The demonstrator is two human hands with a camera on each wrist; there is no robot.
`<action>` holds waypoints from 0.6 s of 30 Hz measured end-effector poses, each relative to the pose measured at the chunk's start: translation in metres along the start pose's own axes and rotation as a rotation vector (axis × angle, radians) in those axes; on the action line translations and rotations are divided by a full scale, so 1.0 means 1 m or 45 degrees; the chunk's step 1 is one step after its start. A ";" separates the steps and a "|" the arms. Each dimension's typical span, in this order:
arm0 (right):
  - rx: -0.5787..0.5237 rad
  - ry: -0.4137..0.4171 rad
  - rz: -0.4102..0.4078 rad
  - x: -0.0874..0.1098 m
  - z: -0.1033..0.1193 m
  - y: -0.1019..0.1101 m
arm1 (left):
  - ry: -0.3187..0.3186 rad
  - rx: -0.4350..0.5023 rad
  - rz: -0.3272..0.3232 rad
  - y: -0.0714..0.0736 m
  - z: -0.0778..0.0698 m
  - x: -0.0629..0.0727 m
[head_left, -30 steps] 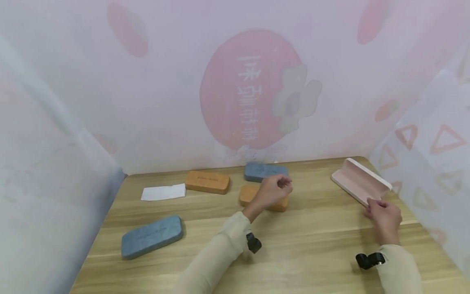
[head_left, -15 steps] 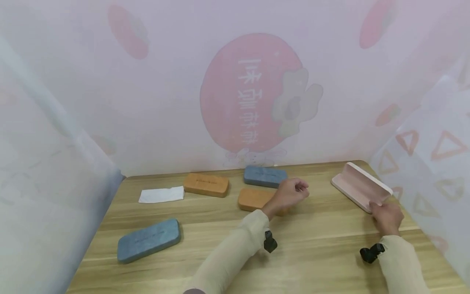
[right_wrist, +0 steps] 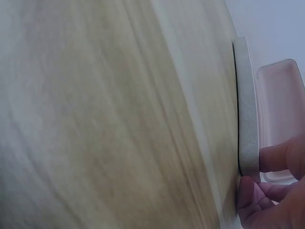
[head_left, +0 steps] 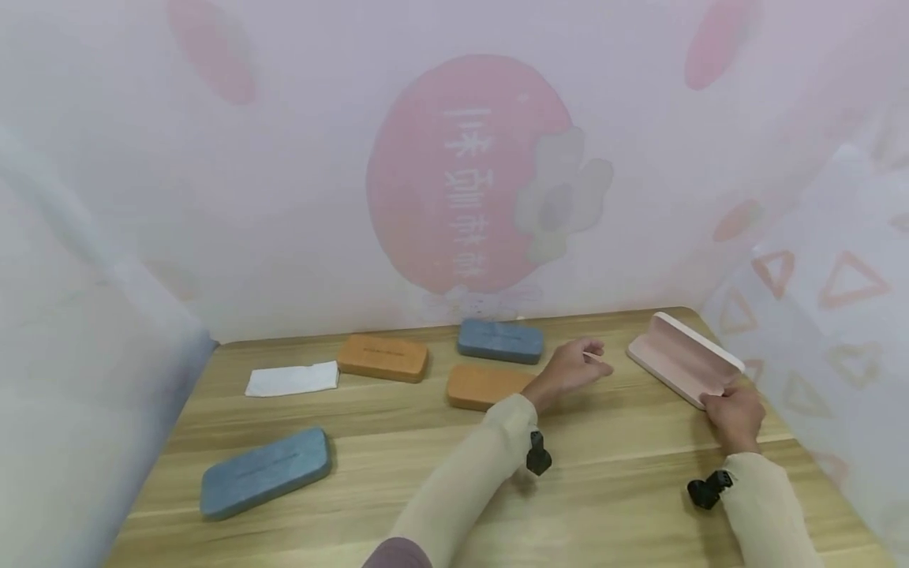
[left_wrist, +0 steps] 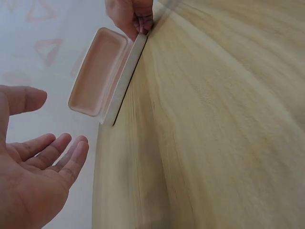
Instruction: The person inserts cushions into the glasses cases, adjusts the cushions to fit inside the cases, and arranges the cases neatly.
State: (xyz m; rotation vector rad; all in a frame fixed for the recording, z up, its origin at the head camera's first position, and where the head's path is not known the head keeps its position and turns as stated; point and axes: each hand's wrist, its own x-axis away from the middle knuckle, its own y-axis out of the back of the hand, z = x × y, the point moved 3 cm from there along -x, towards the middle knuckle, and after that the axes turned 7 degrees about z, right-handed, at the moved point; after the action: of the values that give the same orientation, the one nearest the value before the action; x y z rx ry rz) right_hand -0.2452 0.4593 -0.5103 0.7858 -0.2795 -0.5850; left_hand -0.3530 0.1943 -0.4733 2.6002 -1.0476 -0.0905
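An eyeglass case with a pink lining and pale outside stands with its lid raised at the table's right side. My right hand pinches its near end; in the right wrist view the thumb reaches over the rim while the curled fingers lie against the outside. My left hand hovers left of the case, apart from it and holding nothing. Its fingers are spread and loosely bent in the left wrist view. Beside the left wrist lies an orange eyeglass case, closed and partly covered by that hand.
Behind it is a closed blue case. Another orange case sits further left, next to a folded white cloth. A second blue case lies front left. Printed white walls enclose the wooden table.
My left hand has moved right, away from above the orange case, and its fingers have loosened. My right hand stays at the pink-lined case's near end, its grip shifted slightly.
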 end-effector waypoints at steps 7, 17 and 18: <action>0.005 0.002 0.008 -0.001 -0.001 -0.001 | 0.043 -0.021 0.028 -0.010 0.003 -0.018; 0.064 0.056 0.017 -0.006 -0.006 0.000 | 0.042 -0.015 0.035 -0.019 0.006 -0.029; 0.072 0.059 0.024 -0.006 -0.007 0.000 | 0.050 -0.017 0.033 -0.020 0.006 -0.029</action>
State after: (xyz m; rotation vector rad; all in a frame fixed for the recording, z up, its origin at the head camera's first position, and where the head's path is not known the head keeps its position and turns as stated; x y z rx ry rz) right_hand -0.2473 0.4671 -0.5153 0.8492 -0.2614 -0.5421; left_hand -0.3624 0.2257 -0.4874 2.5652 -1.0635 -0.0399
